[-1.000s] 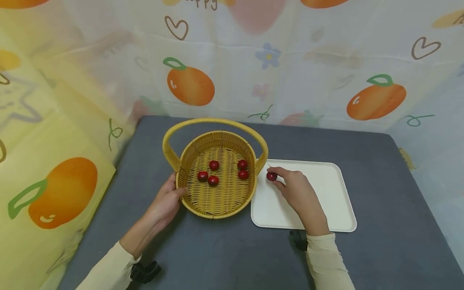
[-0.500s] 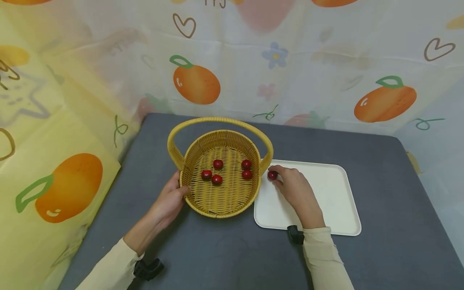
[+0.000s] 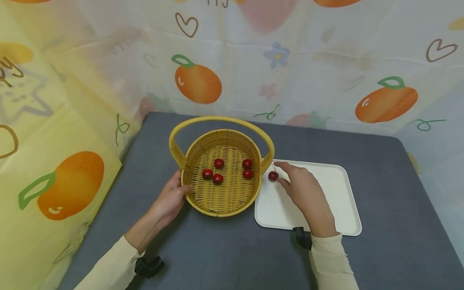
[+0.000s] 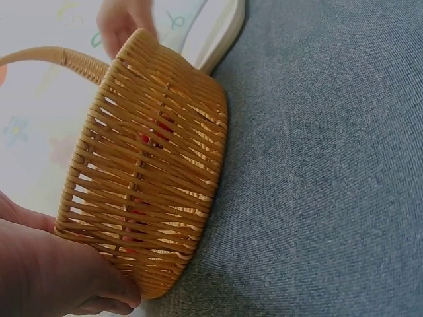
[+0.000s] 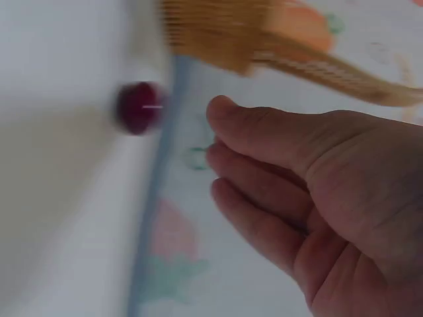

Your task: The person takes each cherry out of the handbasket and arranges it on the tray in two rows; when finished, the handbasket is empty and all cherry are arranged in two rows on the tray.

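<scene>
On your gray counter [image 3: 232, 253], the yellow basket [image 3: 221, 197] beside the white tray [image 3: 337, 193] could tip and spill its five cherries [image 3: 218, 179] should your left hand [image 3: 170, 201], pinching its rim [image 3: 218, 214], lift unevenly. Your right hand [image 3: 308, 191] hangs over the tray, fingers [image 5: 258, 218] parted, gripping nothing; a nudge could roll the lone cherry [image 3: 273, 176] just beside them. Whether they brush its stem [image 3: 274, 166] stays unclear.

Six cherries [image 3: 273, 176], one wicker basket [image 3: 219, 201], one white tray [image 3: 338, 193], one grey table [image 3: 224, 249], two wrist cameras [image 3: 149, 266]
</scene>
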`<state>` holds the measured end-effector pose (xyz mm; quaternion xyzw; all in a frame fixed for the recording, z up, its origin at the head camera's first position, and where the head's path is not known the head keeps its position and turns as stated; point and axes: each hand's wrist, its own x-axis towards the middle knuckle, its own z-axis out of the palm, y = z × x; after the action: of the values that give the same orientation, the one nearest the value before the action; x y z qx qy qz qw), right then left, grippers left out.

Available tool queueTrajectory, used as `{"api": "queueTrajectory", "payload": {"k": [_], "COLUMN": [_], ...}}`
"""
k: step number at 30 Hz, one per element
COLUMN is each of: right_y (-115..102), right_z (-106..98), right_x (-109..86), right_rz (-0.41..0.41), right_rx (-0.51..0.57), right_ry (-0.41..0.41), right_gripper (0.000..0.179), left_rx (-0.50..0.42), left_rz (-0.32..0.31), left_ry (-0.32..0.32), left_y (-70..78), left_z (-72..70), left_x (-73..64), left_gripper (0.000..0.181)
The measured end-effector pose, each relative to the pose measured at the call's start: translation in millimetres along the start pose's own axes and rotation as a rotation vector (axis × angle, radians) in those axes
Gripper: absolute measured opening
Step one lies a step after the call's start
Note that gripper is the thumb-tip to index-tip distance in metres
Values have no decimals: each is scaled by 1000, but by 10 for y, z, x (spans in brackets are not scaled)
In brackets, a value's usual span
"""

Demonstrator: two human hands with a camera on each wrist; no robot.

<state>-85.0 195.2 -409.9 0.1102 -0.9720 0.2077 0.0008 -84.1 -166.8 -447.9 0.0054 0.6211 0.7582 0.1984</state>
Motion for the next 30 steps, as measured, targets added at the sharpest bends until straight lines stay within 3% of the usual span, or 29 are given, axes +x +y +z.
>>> {"api": "queueTrajectory", "payload": {"k": [7,11,16,20,25,30], "right_y": [-411,-677,-1051,-1272,-1374,-1381], "right_z": [-452,-517,-392,-241,-2,285], "right_x": [-302,-339,-153,77,328,458], "right_rz": [-71,-156,-227,-238,-221,-195], "right_rx": [4,38,12,-13,-38,-57], "right_ry": [72,93,37,-37,-116,-157], "right_gripper": [39,34,38,43,47,33], "left_rx": [-11,-14,-19,-14,-22,-18], "left_rz": [6,4,9,15,8,-5], "left_ry": [9,5,7,7,8,13], "left_y": [3,-5,-7,1,2,2], "left_z": [-6,-1,2,6,16,12], "left_x": [-7,-11,4,19,18,-11], "left_gripper": [81,80,81,80,80,79]}}
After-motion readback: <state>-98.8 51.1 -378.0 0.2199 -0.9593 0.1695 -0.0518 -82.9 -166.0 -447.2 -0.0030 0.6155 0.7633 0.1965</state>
